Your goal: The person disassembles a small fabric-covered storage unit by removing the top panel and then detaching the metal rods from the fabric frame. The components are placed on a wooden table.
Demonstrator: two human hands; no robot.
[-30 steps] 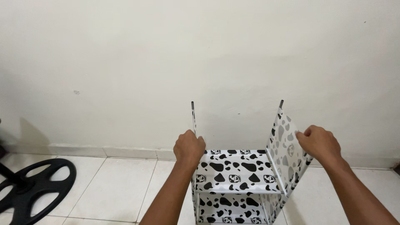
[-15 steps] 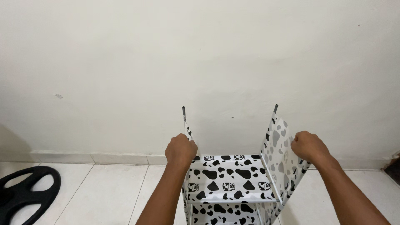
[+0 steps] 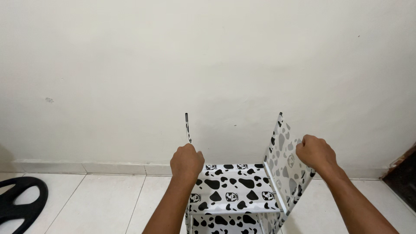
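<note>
- No packages, signs or screens show.
- Small square label-like emblems, black on white, are printed in rows along the front and back edges of the cow-patterned shelf (image 3: 234,188).

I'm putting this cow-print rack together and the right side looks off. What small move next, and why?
Probably swing the right panel upright with the right hand. It leans outward at the top, while the left panel, gripped by the left hand, stands about straight above the shelf.
</note>
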